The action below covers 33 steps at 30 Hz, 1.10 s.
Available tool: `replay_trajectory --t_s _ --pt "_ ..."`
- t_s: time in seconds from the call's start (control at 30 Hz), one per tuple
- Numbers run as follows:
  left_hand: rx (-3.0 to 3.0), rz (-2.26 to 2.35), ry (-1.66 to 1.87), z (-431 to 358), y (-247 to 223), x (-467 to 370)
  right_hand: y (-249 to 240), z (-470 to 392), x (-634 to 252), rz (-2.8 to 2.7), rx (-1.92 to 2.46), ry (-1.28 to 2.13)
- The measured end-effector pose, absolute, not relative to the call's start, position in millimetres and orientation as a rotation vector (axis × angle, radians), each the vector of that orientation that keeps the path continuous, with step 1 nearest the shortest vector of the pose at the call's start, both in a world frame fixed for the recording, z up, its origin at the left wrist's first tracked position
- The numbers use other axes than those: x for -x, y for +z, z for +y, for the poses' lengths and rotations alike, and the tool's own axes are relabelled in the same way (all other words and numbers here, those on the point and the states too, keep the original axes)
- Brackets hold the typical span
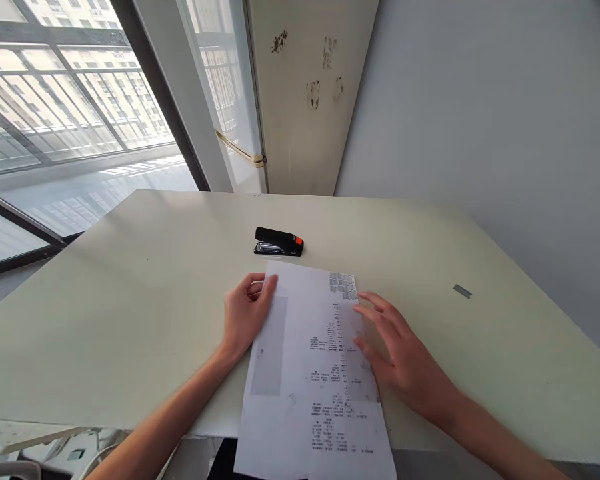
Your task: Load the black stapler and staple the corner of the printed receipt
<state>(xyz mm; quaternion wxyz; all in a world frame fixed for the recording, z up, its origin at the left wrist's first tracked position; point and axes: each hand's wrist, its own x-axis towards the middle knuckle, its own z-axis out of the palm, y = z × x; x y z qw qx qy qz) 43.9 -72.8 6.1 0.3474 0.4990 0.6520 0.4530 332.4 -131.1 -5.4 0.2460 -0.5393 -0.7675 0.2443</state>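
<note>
Printed paper (300, 413) lies across the near edge of the table, its lower part hanging over that edge. Whether it is one sheet or a stack I cannot tell. My left hand (247, 310) grips its upper left edge, thumb on top and fingers curled beneath. My right hand (400, 353) is at the right edge with its fingers spread apart, the fingertips at or just above the paper. Beyond the top of the paper stands a black stapler (279, 242) with an orange-red patch at its right end.
A strip of staples or similar small grey piece (463, 291) lies on the right of the pale table (130, 300). A grey wall (480, 100) borders the right side. Behind the table are a marked beige panel (305, 133) and a glass door with a gold handle (240, 150).
</note>
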Motion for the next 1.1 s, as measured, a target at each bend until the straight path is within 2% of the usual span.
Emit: replay_trajectory --t_s 0.23,0.47,0.57,0.77,1.1 --pt "-1.614 1.63 1.191 -58.1 4.0 -66.8 -34.0 -151.4 -360.2 -2.382 1.549 0.39" --pt "-2.039 1.752 1.367 -21.2 1.3 -30.4 -33.4 -134.0 -395.3 -2.193 1.667 0.181" --pt "-2.023 1.777 1.347 -0.9 0.3 -16.0 -27.0 -143.4 -381.4 -2.182 1.651 0.232" --pt "-1.807 1.773 0.931 27.9 -2.7 3.2 -36.4 -141.7 -365.5 -2.325 1.64 0.324" --pt "-1.851 1.769 0.927 33.4 -7.8 12.1 -32.2 -74.1 -430.8 -2.4 1.614 0.391"
